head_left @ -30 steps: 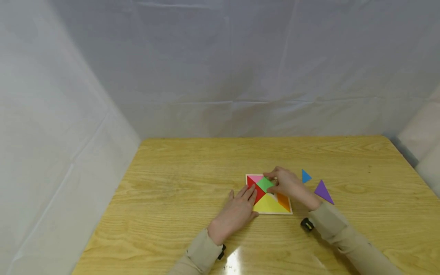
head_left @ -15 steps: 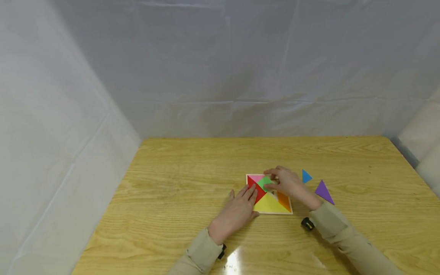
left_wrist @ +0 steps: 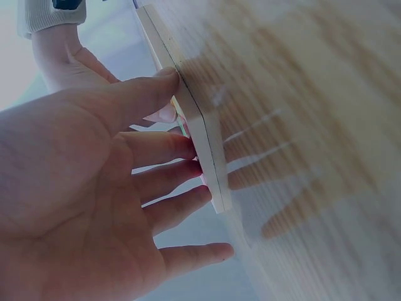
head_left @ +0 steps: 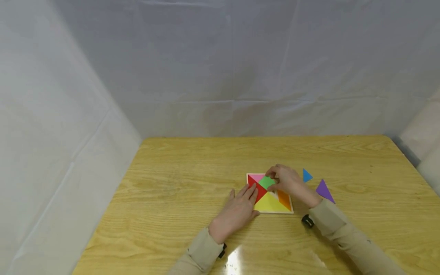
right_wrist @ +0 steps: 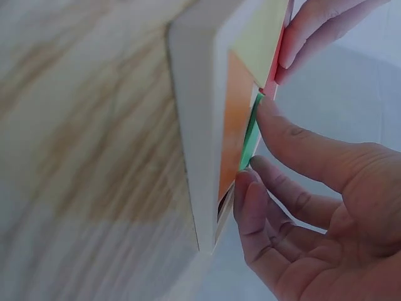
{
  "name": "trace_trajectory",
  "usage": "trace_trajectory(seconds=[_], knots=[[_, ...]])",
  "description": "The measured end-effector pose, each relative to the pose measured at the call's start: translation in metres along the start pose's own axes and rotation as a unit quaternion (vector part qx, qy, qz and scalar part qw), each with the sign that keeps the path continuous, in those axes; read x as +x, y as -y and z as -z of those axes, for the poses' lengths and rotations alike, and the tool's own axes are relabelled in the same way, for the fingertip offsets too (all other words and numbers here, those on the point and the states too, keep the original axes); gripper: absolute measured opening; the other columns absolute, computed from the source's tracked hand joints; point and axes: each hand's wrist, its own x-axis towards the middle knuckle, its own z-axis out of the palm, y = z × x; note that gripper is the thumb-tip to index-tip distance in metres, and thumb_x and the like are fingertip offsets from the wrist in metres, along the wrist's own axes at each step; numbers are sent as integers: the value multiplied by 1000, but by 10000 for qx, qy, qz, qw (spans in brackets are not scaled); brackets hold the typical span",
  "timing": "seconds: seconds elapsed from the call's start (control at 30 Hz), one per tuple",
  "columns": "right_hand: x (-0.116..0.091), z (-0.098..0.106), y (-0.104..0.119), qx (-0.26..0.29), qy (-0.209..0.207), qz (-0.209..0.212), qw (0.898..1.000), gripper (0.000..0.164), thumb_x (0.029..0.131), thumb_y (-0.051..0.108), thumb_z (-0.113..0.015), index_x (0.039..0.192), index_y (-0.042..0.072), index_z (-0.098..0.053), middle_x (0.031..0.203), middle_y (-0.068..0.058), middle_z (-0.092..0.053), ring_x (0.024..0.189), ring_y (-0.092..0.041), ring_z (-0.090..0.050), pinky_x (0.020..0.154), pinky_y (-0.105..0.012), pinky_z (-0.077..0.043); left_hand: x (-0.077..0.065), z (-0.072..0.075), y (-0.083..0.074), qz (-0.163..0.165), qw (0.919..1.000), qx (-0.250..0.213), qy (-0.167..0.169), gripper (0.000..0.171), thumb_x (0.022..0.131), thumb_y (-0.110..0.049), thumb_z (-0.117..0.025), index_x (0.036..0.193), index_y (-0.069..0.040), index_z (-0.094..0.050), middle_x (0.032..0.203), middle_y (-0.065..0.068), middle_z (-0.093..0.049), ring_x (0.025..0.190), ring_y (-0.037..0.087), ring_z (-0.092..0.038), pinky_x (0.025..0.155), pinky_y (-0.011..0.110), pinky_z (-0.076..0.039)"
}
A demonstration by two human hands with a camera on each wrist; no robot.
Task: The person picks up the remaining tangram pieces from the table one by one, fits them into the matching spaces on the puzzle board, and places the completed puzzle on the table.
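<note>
In the head view, a square tangram tray (head_left: 273,212) lies on the table. My left hand (head_left: 237,214) rests on it with extended fingers on the red triangle (head_left: 262,194). In the left wrist view, the left thumb touches the tray's pale side edge (left_wrist: 199,128). My right hand (head_left: 290,184) pinches the green four-sided piece (head_left: 266,182) between thumb and fingers, low over the tray, as the right wrist view shows the green piece (right_wrist: 249,141) at the fingertips. Around it lie a pink piece (head_left: 255,177), a yellow triangle (head_left: 269,204) and an orange piece (head_left: 284,200).
To the right of the tray, a blue triangle (head_left: 307,175) and a purple triangle (head_left: 324,191) lie loose on the wooden table (head_left: 178,183). Pale sheeting (head_left: 220,68) hangs behind the table and at its sides.
My right thumb and fingers have shifted slightly, the thumb passing over the green piece and then back to its edge. My left hand has stayed in place on the red triangle.
</note>
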Motion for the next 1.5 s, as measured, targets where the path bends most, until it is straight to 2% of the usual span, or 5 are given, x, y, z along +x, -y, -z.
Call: trace_trajectory(seconds=[0.37,0.53,0.7,0.93,1.5], knots=[[0,0,-2,220,-70,77,9997,33,86,14,-82,116,5,-71,99,-7,-68,81,-19,-64,72,-36,-56,0,0,0,-14,10000,11,-23,64,102,-46,-57,152,-7,-47,160,8,-40,146,25,-41,110,56,-43],[-7,6,-4,583,-644,208,9960,16,96,13,-70,110,5,-73,95,-7,-71,73,-17,-65,66,-33,-56,-1,0,0,16,9999,-145,-16,64,101,-44,-59,152,-6,-47,160,8,-40,146,26,-41,110,56,-42],[-16,16,-9,753,-1292,301,9883,13,98,13,-67,105,4,-74,95,-9,-75,78,-23,-69,70,-39,-58,-1,-1,0,65,9997,-216,10,65,101,-44,-59,152,-6,-47,161,8,-39,146,26,-40,111,57,-40],[-28,29,-29,338,-1832,222,9822,13,97,12,-68,103,4,-76,97,-13,-76,74,-24,-69,67,-40,-57,-1,-1,0,98,9994,-310,97,65,101,-44,-59,152,-6,-46,161,8,-38,147,26,-38,113,57,-39],[-42,42,-73,-685,-760,-650,9926,29,93,16,-73,106,-10,-71,95,-21,-67,80,-31,-66,69,-44,-57,-2,-1,0,135,9992,-339,174,66,101,-44,-58,154,-7,-44,162,7,-37,148,26,-37,114,56,-37]])
